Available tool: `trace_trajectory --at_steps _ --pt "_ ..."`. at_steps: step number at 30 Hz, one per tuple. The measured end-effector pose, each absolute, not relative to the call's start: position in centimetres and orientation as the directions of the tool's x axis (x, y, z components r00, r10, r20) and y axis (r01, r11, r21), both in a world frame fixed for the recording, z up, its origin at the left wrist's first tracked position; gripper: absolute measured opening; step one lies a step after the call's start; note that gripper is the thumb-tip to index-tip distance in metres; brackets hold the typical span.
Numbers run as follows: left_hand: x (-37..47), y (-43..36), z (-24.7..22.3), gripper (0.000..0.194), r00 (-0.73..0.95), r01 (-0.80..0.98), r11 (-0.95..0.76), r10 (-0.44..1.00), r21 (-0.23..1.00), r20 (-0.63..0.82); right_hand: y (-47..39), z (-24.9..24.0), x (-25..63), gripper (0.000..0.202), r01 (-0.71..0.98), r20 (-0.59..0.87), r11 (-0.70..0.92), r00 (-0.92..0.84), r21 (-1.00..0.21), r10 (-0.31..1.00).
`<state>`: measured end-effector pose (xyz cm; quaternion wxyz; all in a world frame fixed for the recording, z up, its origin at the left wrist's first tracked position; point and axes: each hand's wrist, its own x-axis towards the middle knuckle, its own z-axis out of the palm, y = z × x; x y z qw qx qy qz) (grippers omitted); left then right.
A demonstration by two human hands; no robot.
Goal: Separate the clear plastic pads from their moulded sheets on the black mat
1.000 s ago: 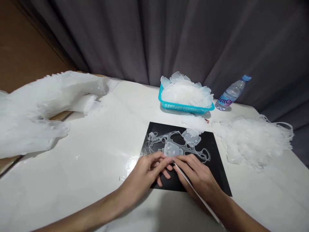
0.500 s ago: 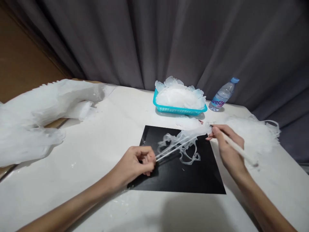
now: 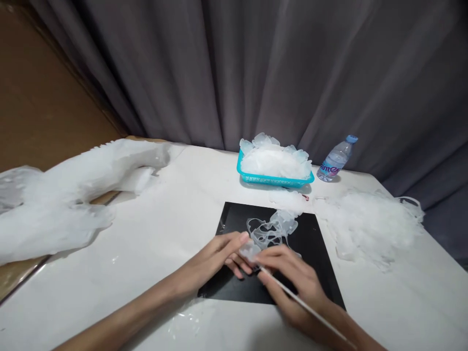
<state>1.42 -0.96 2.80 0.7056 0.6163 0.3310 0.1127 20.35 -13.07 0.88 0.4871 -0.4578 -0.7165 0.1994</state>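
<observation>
My left hand (image 3: 223, 253) is closed on a small translucent plastic piece (image 3: 250, 249), pinched between thumb and fingers above the black mat (image 3: 237, 287). Close on its right, my right hand (image 3: 292, 278) grips a slim white stick-like tool (image 3: 307, 308); its tip is hidden at the fingers beside the piece. The tool's exact kind does not show. Just beyond both hands, a tangle of translucent strips and flat shapes (image 3: 283, 224) lies on the mat.
Behind the mat stands a turquoise basket (image 3: 276, 181) heaped with translucent pieces, with a water bottle (image 3: 334, 161) to its right. A loose pile of plastic scraps (image 3: 376, 224) covers the table's right side. White plastic bags (image 3: 80, 190) lie at the left.
My right hand has come left and nearer with the tool, meeting my left hand. The strips stretched between the hands now lie on the mat, and a small piece is in my left fingers.
</observation>
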Motion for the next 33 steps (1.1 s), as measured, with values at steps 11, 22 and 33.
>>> trace_trajectory --at_steps 11,22,33 --pt "1.3 -1.1 1.3 0.037 0.785 0.241 0.038 0.58 0.97 -0.217 -12.2 1.3 23.4 0.033 0.717 0.373 0.333 -0.11 -0.612 0.921" --pt "1.0 -2.0 1.3 0.037 0.801 0.387 -0.37 0.588 0.844 -0.11 -11.2 0.0 21.6 0.014 0.565 0.172 0.159 -0.031 -0.809 0.985" --pt "0.4 -5.8 1.9 0.026 0.912 0.037 -0.71 0.312 0.703 0.267 -9.9 -1.1 23.2 0.024 0.776 0.362 0.058 0.225 -0.628 0.905"
